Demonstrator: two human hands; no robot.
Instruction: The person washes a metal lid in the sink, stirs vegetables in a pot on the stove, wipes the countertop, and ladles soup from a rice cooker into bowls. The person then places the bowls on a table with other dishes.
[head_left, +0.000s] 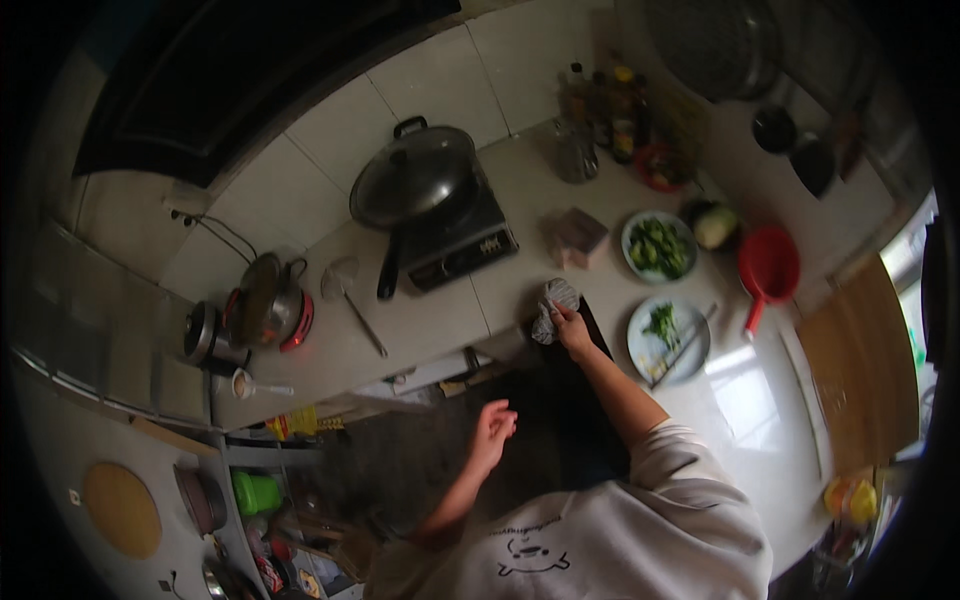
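A crumpled grey striped cloth (561, 291) is gripped in my right hand (572, 331) at the counter's front edge. Beside that hand, a dark rectangular surface (594, 324) shows partly behind my forearm. My left hand (495, 433) hangs over the dark floor in front of the counter, its fingers loosely bent and holding nothing. To the right of the cloth lies a white plate (641, 330) with chopped greens (663, 324), pale chopped bits and a long thin utensil (686, 343). Beyond it stands a bowl of cut green vegetables (658, 247).
A lidded wok (416, 176) sits on a portable cooker (465, 251), its handle pointing towards me. A metal skimmer (364, 322) and a pot (266, 300) are left. Bottles (622, 116), a clear-topped box (577, 234) and a red ladle-shaped strainer (769, 264) are right.
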